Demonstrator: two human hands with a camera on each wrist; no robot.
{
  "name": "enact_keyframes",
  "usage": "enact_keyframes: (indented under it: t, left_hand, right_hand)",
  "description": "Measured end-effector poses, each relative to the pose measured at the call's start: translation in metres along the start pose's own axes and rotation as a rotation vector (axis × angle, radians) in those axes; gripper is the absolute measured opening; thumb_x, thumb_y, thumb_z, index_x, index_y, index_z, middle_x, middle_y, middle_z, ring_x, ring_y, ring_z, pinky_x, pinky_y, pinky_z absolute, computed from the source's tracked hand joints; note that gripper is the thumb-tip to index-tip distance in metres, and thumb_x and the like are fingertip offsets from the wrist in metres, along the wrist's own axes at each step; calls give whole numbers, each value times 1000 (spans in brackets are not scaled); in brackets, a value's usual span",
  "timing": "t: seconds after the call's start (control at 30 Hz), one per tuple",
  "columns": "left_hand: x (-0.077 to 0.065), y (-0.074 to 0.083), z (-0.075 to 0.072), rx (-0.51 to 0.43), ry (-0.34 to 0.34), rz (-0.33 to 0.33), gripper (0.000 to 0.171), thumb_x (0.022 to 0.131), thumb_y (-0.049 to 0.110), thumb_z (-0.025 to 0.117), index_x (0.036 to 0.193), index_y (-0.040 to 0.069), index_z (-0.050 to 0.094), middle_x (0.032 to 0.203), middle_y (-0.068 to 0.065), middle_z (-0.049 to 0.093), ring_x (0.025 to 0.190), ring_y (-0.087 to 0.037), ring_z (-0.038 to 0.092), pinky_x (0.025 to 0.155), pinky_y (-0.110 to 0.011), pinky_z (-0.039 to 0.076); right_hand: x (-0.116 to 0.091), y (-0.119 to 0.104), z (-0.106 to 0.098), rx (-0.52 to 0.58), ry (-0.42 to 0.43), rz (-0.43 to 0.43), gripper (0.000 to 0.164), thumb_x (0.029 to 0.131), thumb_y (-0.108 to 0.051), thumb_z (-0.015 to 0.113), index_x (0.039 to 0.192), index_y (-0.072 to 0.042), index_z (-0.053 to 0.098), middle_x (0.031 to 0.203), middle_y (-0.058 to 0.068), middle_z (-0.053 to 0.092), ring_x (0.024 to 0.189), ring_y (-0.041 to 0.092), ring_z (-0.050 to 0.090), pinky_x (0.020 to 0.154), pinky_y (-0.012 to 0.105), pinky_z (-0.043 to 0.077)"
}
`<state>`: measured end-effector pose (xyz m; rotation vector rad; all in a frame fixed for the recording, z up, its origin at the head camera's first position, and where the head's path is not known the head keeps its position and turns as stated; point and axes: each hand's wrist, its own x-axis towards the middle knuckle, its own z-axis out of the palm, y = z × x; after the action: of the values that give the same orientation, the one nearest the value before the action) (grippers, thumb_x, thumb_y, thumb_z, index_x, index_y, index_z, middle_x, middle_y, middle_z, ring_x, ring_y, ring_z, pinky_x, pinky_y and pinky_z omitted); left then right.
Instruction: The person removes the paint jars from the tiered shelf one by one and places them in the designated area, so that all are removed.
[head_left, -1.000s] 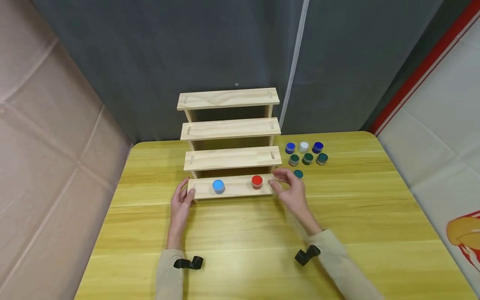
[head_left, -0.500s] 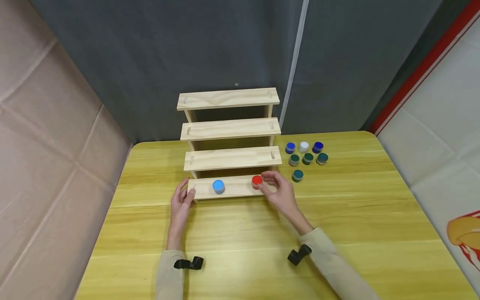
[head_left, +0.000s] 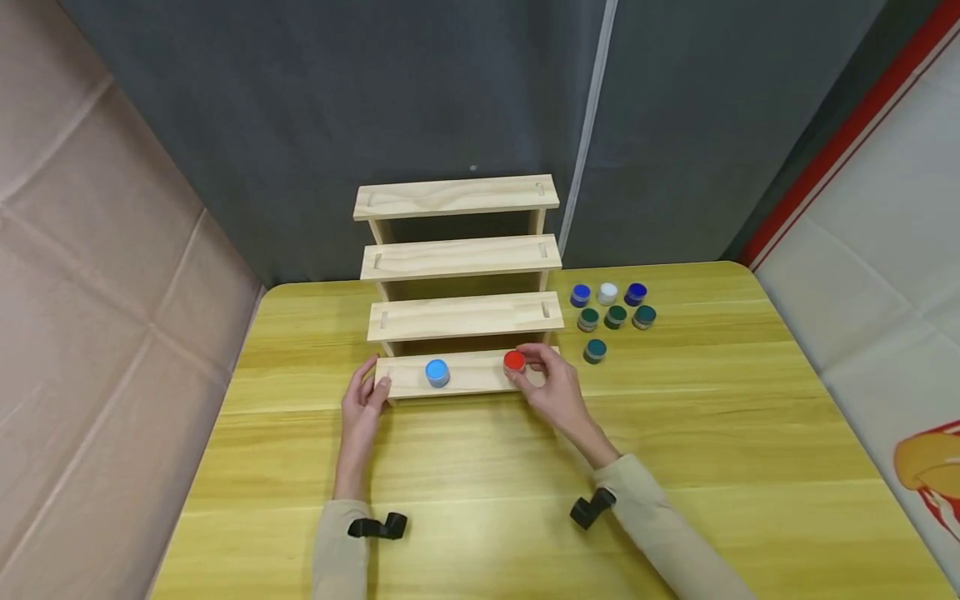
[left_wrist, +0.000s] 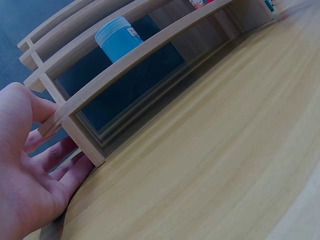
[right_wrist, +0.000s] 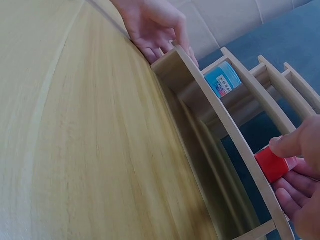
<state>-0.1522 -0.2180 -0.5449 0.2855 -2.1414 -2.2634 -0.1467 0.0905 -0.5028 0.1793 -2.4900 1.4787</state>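
A stepped wooden rack (head_left: 465, 317) stands on the table, with a blue-lidded paint jar (head_left: 437, 373) and a red paint jar (head_left: 514, 362) upright on its lowest board. My left hand (head_left: 362, 410) grips the left end of that board; in the left wrist view its thumb lies over the board end (left_wrist: 55, 122) and the fingers reach under. Thumb and fingers of my right hand (head_left: 555, 390) pinch the red jar from the right. In the right wrist view the thumb touches the red jar (right_wrist: 275, 162), and the other fingers lie behind it.
Right of the rack, several small jars stand in rows: blue (head_left: 581, 296), white (head_left: 607, 293) and dark green (head_left: 616, 317). One teal jar (head_left: 595, 352) sits apart, nearer the front. A dark curtain (head_left: 337, 100) hangs behind the table (head_left: 465, 500).
My right hand has moved left from the board's right end to the red jar and now pinches it. The left hand and both jars on the board look unmoved.
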Motion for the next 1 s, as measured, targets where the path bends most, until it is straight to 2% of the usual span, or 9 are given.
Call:
enact_keyframes:
  t: [0.17,0.3,0.43,0.77,1.0]
  left_hand:
    - [0,0,1,-7,4,4,49,104,16,57,152,18,45,125,0,66,91,-6,61,78,-22,53]
    - [0,0,1,-22,6,11,49,104,14,57,152,15,45,116,8,68,86,-5,60,76,-22,52]
    - [0,0,0,-19,6,12,49,104,14,57,152,16,45,112,13,69,84,-6,59,75,-22,52]
    - [1,0,-1,1,-12,-1,52,105,17,55,155,16,41,117,11,67,86,-6,59,75,-23,52]
    - [0,0,-1,-4,-13,8,51,105,17,56,154,16,42,113,12,68,85,-6,58,75,-23,51]
  right_hand:
    - [-1,2,0,1,20,-25,40,83,-5,83,118,1,67,112,17,72,98,30,69,88,44,58]
    - [-3,4,-4,38,36,13,40,84,-7,83,119,0,67,115,16,71,101,30,69,91,41,58]
    - [-4,7,-11,61,63,29,41,84,-7,83,120,0,66,116,17,71,101,31,69,91,44,58]
    - [-7,14,-31,49,141,48,41,83,-6,83,120,2,66,117,18,70,103,32,67,94,47,55]
    - [-6,23,-51,54,211,44,40,83,-2,82,120,2,66,116,19,71,103,30,67,94,30,54]
